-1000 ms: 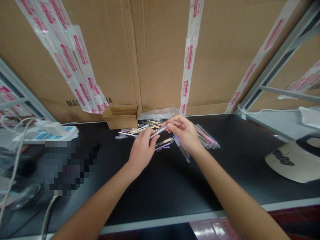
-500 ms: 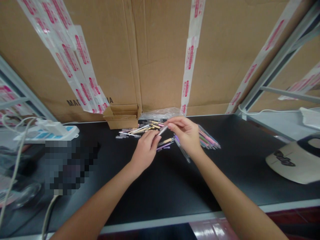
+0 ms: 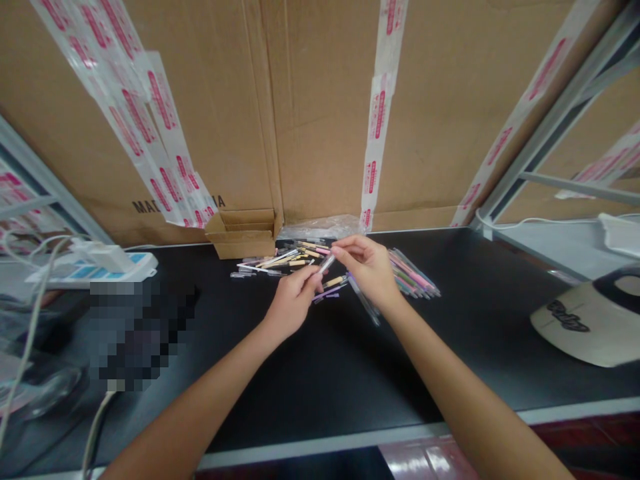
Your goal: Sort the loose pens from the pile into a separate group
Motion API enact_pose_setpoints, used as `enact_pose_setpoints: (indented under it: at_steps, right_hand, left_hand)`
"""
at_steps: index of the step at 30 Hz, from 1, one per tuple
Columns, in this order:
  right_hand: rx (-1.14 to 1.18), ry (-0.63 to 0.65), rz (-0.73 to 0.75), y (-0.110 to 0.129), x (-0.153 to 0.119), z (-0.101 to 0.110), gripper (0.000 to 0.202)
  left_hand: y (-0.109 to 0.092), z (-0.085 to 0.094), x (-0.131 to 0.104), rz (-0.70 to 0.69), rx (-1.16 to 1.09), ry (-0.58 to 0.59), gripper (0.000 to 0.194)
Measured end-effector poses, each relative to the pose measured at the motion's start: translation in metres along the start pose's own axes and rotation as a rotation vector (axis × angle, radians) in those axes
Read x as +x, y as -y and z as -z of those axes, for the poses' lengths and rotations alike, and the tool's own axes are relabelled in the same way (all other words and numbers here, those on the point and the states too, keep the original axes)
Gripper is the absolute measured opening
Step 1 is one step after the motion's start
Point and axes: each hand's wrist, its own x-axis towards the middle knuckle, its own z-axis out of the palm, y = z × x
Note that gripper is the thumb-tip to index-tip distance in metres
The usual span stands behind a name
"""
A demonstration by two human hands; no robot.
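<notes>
Between my two hands is a slim pale pen (image 3: pixel 327 263), tilted up to the right. My left hand (image 3: pixel 294 293) is closed on its lower end, and the fingertips of my right hand (image 3: pixel 367 270) pinch its upper end. Behind and below them lie loose pen parts (image 3: pixel 293 262), some yellowish, white and dark. A few small purple pieces (image 3: pixel 327 293) rest under the held pen. To the right, partly behind my right hand, is a bundle of coloured pens (image 3: pixel 413 275). Clear pen barrels (image 3: pixel 367 303) lie beneath my right wrist.
A small open cardboard box (image 3: pixel 245 243) stands at the back, beside crumpled clear plastic (image 3: pixel 320 228). At left are a power strip (image 3: pixel 125 267), cables and a blurred-out dark object (image 3: pixel 145 333). A cap (image 3: pixel 590 323) sits on the black table (image 3: pixel 320 387) at right.
My left fingers have shifted slightly along the pen, so more of it shows. My right hand has moved a little left. The parts on the table look the same.
</notes>
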Motion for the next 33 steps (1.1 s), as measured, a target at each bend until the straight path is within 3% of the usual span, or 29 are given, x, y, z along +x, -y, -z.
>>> enact_pose_setpoints:
  at_steps: [5, 11, 13, 17, 22, 29, 33]
  right_hand:
    - [0.115, 0.078, -0.033, -0.003, -0.001, -0.002, 0.023]
    - [0.067, 0.075, -0.044, -0.004, 0.002, 0.000, 0.023]
    - [0.042, 0.085, -0.045, -0.003, 0.003, 0.003, 0.023]
    - [0.019, 0.136, -0.062, -0.002, 0.006, 0.010, 0.021]
    - [-0.124, 0.221, -0.054, -0.008, 0.008, 0.017, 0.019]
    - [-0.465, 0.308, 0.022, -0.010, 0.005, 0.016, 0.035]
    - [-0.497, 0.294, 0.024, -0.008, 0.002, 0.010, 0.045]
  left_hand:
    - [0.000, -0.006, 0.001, 0.208, -0.468, 0.111, 0.043]
    - [0.001, -0.010, 0.002, 0.264, -0.572, 0.074, 0.042]
    - [0.003, -0.008, 0.002, 0.209, -0.450, 0.057, 0.038]
    - [0.003, 0.001, 0.001, 0.002, 0.014, 0.004, 0.024]
    - [-0.002, 0.014, 0.001, -0.123, 0.473, 0.004, 0.026]
    - [0.003, 0.019, 0.003, -0.301, 0.734, 0.015, 0.032]
    - [0.002, 0.019, 0.001, -0.328, 0.801, 0.027, 0.032]
